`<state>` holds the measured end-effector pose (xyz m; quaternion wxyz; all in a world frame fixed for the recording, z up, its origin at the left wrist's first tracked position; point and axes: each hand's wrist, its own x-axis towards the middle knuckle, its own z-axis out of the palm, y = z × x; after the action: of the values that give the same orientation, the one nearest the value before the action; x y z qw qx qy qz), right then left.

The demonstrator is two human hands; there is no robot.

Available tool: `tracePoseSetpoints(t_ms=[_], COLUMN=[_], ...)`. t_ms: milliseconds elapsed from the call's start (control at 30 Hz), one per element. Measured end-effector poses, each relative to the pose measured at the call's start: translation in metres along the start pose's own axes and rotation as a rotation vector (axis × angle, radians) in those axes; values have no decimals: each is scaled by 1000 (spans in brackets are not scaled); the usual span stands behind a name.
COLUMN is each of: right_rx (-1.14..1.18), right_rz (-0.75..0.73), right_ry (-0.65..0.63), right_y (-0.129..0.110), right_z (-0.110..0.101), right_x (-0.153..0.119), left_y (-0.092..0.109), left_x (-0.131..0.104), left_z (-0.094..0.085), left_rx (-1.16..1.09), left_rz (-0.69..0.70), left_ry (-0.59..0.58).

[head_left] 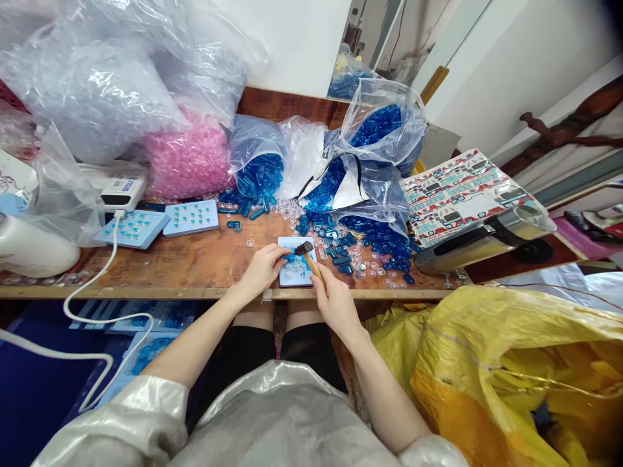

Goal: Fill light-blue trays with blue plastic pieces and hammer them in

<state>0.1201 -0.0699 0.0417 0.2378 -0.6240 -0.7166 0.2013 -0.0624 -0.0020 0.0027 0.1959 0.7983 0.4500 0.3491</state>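
Observation:
A small hammer (311, 261) with a dark head and a wooden handle is gripped in my right hand (335, 299). Its head is over a light blue panel (294, 280) lying at the table's front edge. The panel carries small blue pieces. My left hand (263, 268) rests at the panel's left side, fingers pinched on a blue plastic piece (289, 258) close to the hammer head. Loose blue translucent pieces (344, 259) and clear round bits lie just right of the panel.
Bags of blue pieces (263, 174) and a bag of pink pieces (189, 155) stand at the back. Two more light blue panels (192, 217) lie left, near a white cable (115, 250). A clear tumbler (487, 240) lies right; a yellow sack (462, 344) is below.

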Motion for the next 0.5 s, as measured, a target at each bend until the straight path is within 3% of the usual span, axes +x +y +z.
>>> tracePoseSetpoints(t_ms=[133, 500], right_rx=[-67, -102], right_rz=[19, 5], right_ry=[-37, -36], right_y=[1, -1], right_z=[4, 4], right_x=[2, 4], left_y=[-1, 1], left_x=[-2, -4], left_z=[2, -3], left_rx=[35, 21], left_rz=[33, -16], left_ry=[37, -5])
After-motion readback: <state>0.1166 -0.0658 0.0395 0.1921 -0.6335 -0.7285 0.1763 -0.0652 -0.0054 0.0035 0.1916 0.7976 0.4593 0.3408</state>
